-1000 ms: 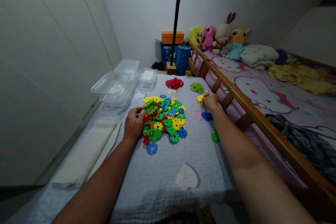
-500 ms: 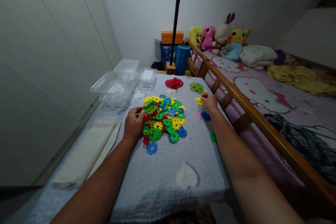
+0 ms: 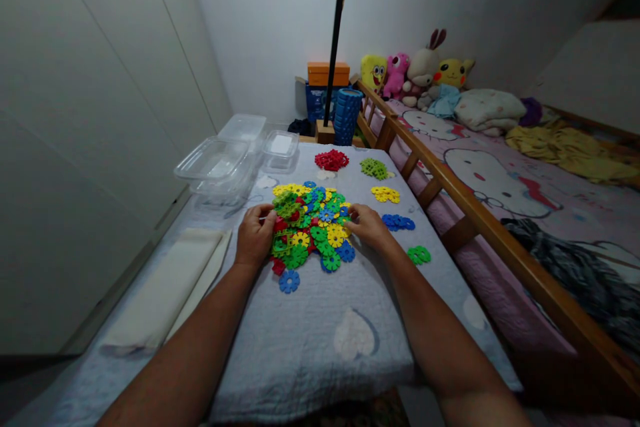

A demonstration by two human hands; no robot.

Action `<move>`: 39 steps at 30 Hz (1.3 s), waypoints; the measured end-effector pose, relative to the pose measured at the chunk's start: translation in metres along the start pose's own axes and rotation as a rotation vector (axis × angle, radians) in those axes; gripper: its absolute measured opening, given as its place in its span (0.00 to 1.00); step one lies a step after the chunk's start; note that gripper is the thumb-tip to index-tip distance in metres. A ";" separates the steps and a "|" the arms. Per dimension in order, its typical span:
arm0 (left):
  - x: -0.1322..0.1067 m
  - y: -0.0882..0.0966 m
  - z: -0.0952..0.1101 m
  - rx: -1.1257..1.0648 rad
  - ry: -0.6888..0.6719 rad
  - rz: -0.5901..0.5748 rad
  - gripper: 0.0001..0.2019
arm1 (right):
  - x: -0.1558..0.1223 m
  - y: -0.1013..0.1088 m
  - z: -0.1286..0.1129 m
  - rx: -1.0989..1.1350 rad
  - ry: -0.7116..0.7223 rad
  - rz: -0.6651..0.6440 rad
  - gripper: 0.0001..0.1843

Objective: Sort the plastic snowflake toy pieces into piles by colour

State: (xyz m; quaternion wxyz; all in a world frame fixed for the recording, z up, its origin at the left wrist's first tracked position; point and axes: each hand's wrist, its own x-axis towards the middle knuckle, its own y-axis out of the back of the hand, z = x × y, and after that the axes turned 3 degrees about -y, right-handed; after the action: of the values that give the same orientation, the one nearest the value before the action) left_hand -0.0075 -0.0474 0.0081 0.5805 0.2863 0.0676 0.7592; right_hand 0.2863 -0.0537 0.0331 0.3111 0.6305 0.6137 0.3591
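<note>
A mixed pile of plastic linking pieces (image 3: 327,233), flower-shaped discs and square lattices in green, yellow, blue and red, lies mid-table. My left hand (image 3: 255,237) rests at the pile's left edge, fingers curled against the pieces; what they grip, if anything, is hidden. At the right edge my right hand (image 3: 371,227) has its fingertips drawn together beside yellow discs; whatever is between them cannot be made out. A loose blue disc (image 3: 289,281) lies in front. Single-colour groups lie apart: red pieces (image 3: 331,160), light green pieces (image 3: 374,169), yellow discs (image 3: 385,194), blue discs (image 3: 399,222), green discs (image 3: 419,254).
Clear plastic boxes (image 3: 213,161) and a small lidded box (image 3: 281,147) stand at the back left. A folded cream cloth (image 3: 163,287) lies at the left. A black pole (image 3: 334,47) rises behind the table. The wooden bed rail (image 3: 450,197) runs along the right side.
My right hand has moved left from the yellow group to the main pile, uncovering the yellow, blue and green groups. My left hand has stayed in place.
</note>
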 end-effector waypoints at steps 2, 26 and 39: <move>0.000 0.000 0.000 -0.004 0.003 -0.003 0.16 | -0.002 -0.005 0.000 -0.011 -0.006 -0.004 0.16; -0.001 0.000 -0.002 -0.004 0.001 -0.007 0.15 | 0.000 -0.017 -0.004 0.276 -0.181 0.078 0.15; 0.000 -0.003 -0.008 -0.008 -0.001 -0.012 0.16 | -0.029 0.054 0.024 0.603 -0.166 -0.108 0.14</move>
State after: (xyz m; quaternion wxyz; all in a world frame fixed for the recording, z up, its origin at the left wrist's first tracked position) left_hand -0.0091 -0.0445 0.0005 0.5864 0.2840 0.0662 0.7557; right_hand 0.3361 -0.0846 0.0629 0.1778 0.6882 0.6974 0.0911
